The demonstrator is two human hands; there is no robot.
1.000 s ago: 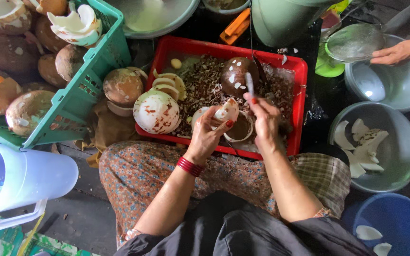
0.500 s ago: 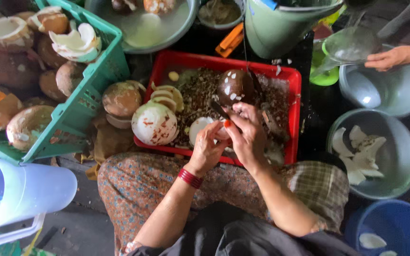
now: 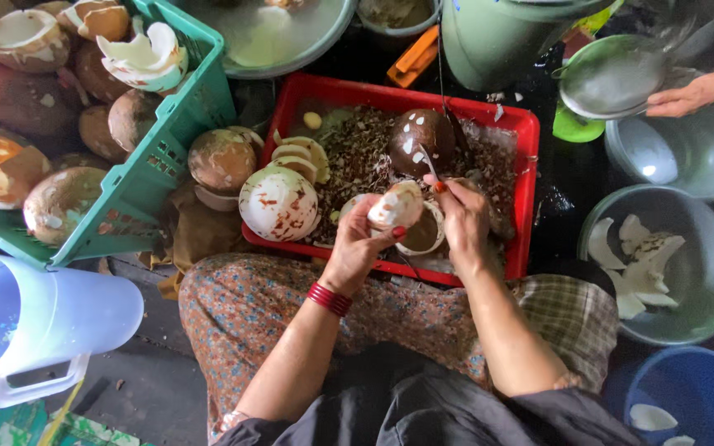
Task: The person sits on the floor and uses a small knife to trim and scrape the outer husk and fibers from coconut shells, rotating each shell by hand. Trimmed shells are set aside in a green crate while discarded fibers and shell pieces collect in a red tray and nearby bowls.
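White coconut flesh, a peeled piece (image 3: 396,206) with brown flecks, sits at the centre of the frame, gripped in the left hand (image 3: 357,248) with fingers curled around its underside. The right hand (image 3: 462,216) is closed around a small knife (image 3: 430,163) with an orange handle end, the blade angled up and left, its lower part just beside the piece. Directly below the piece lies a half coconut shell (image 3: 423,235), open side up, inside the red tray (image 3: 525,177). The tray floor is covered with brown shavings (image 3: 357,153); a dark brown coconut (image 3: 420,139) with white patches rests at the tray's upper middle, and a large peeled coconut (image 3: 278,202) sits at its lower left edge, with pale slices just above it. To the left of the frame, a green crate (image 3: 183,107) holds husked coconuts and broken shells. A pale blue jug (image 3: 35,322) lies at lower left. At right, a metal bowl (image 3: 704,272) contains white flesh pieces; a blue tub (image 3: 696,396) sits at lower right. At upper right, another person's hand (image 3: 683,97) grips a metal dish (image 3: 609,78) over a second bowl (image 3: 687,153).
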